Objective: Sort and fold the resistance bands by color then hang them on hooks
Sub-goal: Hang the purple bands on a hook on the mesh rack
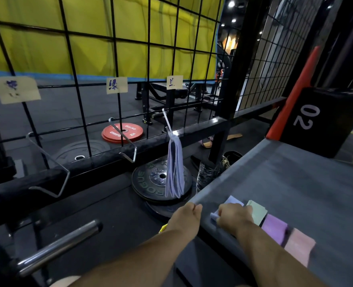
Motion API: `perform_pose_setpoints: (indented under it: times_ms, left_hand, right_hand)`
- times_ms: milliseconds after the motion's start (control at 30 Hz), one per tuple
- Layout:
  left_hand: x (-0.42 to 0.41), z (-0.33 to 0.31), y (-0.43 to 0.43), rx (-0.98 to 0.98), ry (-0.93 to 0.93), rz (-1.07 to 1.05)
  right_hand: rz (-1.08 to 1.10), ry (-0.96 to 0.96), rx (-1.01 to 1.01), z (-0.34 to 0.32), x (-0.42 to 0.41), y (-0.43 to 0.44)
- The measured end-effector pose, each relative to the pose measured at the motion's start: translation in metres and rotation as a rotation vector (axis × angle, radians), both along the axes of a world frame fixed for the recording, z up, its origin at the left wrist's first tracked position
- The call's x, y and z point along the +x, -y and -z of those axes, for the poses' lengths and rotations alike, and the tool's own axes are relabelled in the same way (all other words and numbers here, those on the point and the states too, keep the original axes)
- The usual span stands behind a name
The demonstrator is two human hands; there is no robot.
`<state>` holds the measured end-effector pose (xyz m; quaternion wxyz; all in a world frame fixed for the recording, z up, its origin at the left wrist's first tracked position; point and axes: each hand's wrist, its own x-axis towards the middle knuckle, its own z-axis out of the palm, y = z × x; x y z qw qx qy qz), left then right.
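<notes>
R grip (234, 217) grasps pale-blue folded rubber band (233, 200) on grey bench (295, 183); L grip (187, 212) curled at bench edge (can't tell if holding anything).

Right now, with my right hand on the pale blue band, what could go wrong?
1. The pale blue band, gripped by the right hand, lies at the platform rim; it could slip to the floor.
2. The green band lies right beside that hand and might get dragged along.
3. The right hook already holds hanging bands; adding another could knock them off.
</notes>
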<state>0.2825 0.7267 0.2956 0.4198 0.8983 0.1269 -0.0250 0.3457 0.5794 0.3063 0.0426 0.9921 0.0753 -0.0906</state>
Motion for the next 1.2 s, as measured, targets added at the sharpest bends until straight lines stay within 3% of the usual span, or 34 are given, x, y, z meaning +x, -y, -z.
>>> perform_pose_setpoints:
  times_ms: [200,400,633,900,1100,1200]
  left_hand:
    - [0.005,-0.002,0.005,-0.015,0.062,0.073]
    - [0.009,-0.012,0.013,-0.04,0.224,0.117]
    - [0.001,-0.036,0.013,-0.097,0.326,0.08]
    - [-0.016,-0.055,0.014,-0.095,0.42,0.067]
    - [-0.028,-0.073,0.006,-0.062,0.508,0.002]
    - [-0.037,-0.082,0.002,-0.136,0.553,0.012]
  right_hand:
    - [0.07,0.071,0.354,-0.02,-0.004,0.0]
    - [0.119,0.055,0.883,-0.048,-0.006,0.004]
    - [0.153,-0.087,1.374,-0.074,-0.022,-0.006]
    - [0.274,-0.091,1.624,-0.092,-0.033,-0.022]
    - [0.205,-0.133,1.569,-0.103,-0.038,-0.03]
    - [0.197,-0.155,1.531,-0.112,-0.043,-0.033]
